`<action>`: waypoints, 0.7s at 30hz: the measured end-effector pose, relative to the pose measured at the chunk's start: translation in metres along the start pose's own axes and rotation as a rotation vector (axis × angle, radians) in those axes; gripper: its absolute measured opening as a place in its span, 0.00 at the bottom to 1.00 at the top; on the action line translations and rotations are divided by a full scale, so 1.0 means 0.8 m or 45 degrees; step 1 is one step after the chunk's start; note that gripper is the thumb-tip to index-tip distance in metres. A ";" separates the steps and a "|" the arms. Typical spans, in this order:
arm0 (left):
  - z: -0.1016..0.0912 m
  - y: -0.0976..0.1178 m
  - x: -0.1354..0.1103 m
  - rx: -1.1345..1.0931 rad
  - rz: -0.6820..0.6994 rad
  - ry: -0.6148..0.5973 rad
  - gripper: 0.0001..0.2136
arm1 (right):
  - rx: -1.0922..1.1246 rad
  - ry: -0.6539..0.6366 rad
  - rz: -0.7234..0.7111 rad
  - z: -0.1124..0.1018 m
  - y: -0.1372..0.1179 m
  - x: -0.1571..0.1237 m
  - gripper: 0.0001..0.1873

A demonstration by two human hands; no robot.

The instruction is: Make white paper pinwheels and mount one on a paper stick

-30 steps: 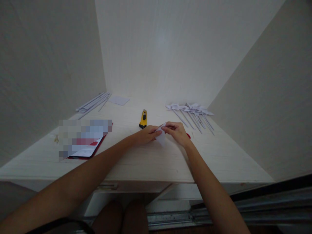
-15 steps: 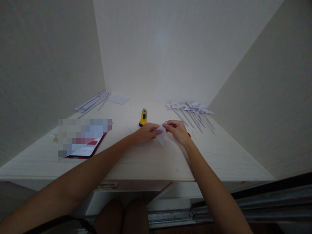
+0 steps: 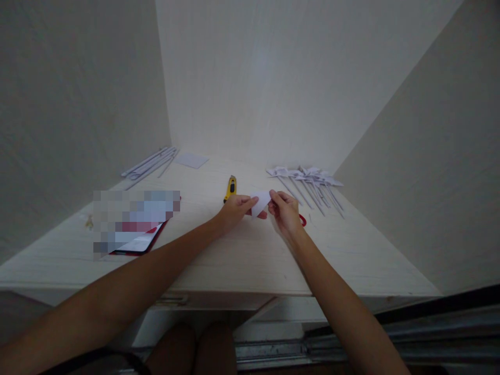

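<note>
A small white piece of paper (image 3: 260,202) is held between my two hands, just above the desk. My left hand (image 3: 237,209) is closed on its left side, thumb on top and fingers beneath. The fingertips of my right hand (image 3: 285,207) pinch its upper right corner. A yellow utility knife (image 3: 230,188) lies just beyond my left hand. Beside my right wrist a red loop (image 3: 302,220) shows, the rest of that object being hidden by the hand and arm.
Several white paper pinwheel-like shapes on sticks (image 3: 312,177) lie at the back right. Thin white paper sticks (image 3: 150,165) and a flat sheet of paper (image 3: 192,160) are at the back left. A phone with a red edge (image 3: 136,244) lies left on the desk (image 3: 219,260). Walls enclose three sides.
The paper has turned from hanging point-down to lying flatter between my hands. My right hand has shifted slightly right, and more of the red loop shows.
</note>
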State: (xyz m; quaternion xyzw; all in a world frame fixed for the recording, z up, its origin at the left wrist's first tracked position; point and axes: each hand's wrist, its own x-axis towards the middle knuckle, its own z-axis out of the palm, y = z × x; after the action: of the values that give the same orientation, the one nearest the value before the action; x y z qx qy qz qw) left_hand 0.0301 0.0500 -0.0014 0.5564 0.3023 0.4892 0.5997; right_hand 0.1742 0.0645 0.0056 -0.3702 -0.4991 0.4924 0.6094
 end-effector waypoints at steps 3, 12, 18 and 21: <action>-0.001 0.005 -0.002 0.137 0.032 0.032 0.13 | 0.055 -0.007 0.046 0.003 0.005 0.000 0.13; -0.008 0.004 0.002 0.196 0.002 0.038 0.05 | 0.173 0.143 0.052 0.008 0.017 0.004 0.11; -0.011 -0.005 0.002 0.091 0.116 -0.018 0.25 | 0.207 0.166 0.049 0.006 0.017 0.008 0.11; -0.013 -0.007 0.003 0.063 0.179 -0.120 0.26 | 0.257 0.209 0.046 0.005 0.017 0.009 0.11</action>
State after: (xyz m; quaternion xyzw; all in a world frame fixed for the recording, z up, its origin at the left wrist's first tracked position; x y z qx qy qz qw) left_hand 0.0228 0.0567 -0.0080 0.6133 0.2461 0.4957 0.5636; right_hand 0.1675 0.0747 -0.0049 -0.3549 -0.3888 0.5190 0.6734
